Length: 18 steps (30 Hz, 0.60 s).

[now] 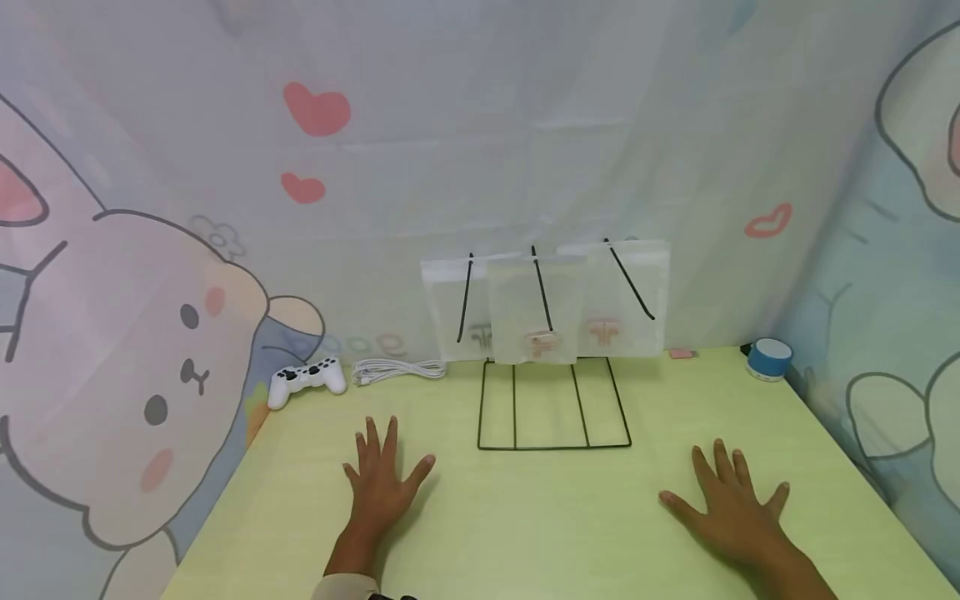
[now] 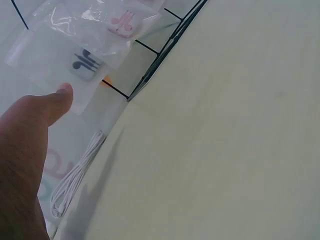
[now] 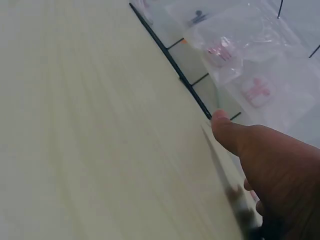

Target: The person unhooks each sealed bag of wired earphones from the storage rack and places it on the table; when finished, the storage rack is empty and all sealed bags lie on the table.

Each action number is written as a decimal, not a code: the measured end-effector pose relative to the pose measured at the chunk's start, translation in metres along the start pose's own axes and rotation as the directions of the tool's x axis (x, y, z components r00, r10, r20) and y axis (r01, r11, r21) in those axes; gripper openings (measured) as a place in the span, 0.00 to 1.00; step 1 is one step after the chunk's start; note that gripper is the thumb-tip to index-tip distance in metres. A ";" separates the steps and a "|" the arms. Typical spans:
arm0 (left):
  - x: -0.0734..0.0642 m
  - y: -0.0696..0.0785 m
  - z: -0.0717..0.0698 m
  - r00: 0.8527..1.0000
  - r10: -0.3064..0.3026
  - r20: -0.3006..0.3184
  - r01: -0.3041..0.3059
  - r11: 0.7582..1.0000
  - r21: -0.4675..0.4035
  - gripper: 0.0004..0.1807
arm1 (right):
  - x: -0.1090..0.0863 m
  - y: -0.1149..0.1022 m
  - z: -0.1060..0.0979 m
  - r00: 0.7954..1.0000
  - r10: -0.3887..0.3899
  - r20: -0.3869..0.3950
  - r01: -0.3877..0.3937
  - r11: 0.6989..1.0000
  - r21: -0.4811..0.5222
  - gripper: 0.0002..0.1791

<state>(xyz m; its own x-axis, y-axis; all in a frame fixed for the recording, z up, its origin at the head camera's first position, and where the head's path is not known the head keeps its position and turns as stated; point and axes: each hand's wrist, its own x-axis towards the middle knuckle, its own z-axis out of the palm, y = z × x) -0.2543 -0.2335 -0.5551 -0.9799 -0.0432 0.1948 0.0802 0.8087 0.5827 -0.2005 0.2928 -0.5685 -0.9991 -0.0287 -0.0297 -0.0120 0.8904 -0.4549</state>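
Observation:
My left hand is spread flat at the front left of the yellow-green table, holding nothing. On the right side my right hand lies the same way, fingers apart and empty. Between and beyond them stands a black wire rack with three slanting hooks. Clear plastic bags hang on it: a left bag with dark earphones, a middle bag in front with pink earphones, and a right bag with pink earphones. In the wrist views only part of each hand shows.
A white game controller sits at the back left, beside a coiled white cable. At the back right are a small pink item and a round blue-and-white container. A cartoon-printed curtain encloses the table's back and sides.

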 end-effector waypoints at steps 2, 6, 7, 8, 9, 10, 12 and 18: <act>0.007 -0.001 0.005 0.999 0.027 -0.030 -0.028 0.998 -0.048 0.55 | 0.006 -0.003 0.002 1.000 -0.012 0.000 0.012 1.000 0.010 0.61; 0.022 0.000 0.011 0.996 0.066 -0.061 -0.075 0.985 -0.155 0.52 | 0.021 -0.011 0.003 0.999 -0.031 -0.016 0.032 0.998 0.046 0.60; 0.025 0.000 0.013 0.995 0.078 -0.070 -0.090 0.978 -0.187 0.52 | 0.026 -0.014 0.003 0.999 -0.034 -0.020 0.035 0.998 0.056 0.60; 0.028 0.001 0.014 0.993 0.087 -0.077 -0.102 0.970 -0.219 0.51 | 0.029 -0.016 0.003 0.999 -0.038 -0.024 0.039 0.997 0.065 0.59; 0.031 0.002 0.015 0.992 0.095 -0.086 -0.114 0.960 -0.255 0.50 | 0.033 -0.019 0.002 0.999 -0.041 -0.027 0.043 0.996 0.076 0.59; 0.035 0.004 0.016 0.990 0.103 -0.095 -0.126 0.948 -0.291 0.50 | 0.037 -0.021 0.001 0.999 -0.046 -0.027 0.048 0.996 0.081 0.59; 0.040 0.005 0.019 0.987 0.115 -0.111 -0.147 0.925 -0.351 0.49 | 0.043 -0.026 -0.001 0.998 -0.052 -0.029 0.054 0.994 0.091 0.58; 0.054 0.013 0.025 0.987 0.117 -0.112 -0.156 0.876 -0.456 0.47 | 0.065 -0.028 0.002 0.997 -0.077 -0.020 0.079 0.991 0.111 0.56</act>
<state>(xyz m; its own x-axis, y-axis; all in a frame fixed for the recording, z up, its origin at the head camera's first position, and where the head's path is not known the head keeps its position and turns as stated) -0.3106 -0.2104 -0.5570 -0.9370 -0.0136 0.3492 0.3065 0.4477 0.8400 -0.2651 0.2650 -0.5597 -0.9958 -0.0883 0.0231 -0.0863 0.8292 -0.5522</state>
